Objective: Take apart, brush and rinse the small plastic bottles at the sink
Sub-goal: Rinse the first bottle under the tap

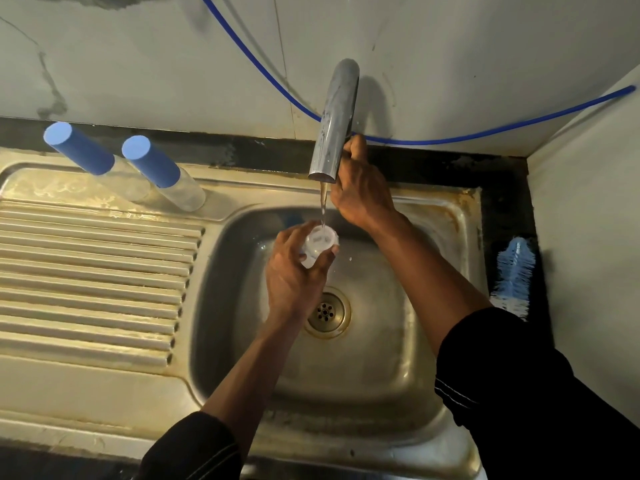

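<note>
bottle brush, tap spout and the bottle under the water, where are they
bottle brush (512,271), head view, blue bristles.
tap spout (334,133), head view, middle of the chrome tube.
bottle under the water (320,239), head view, its white open end.

Right hand (360,194): fingers sit behind the tap (334,123); what they grip is hidden. Left hand (294,277) covers most of the bottle (317,242) body.
</note>
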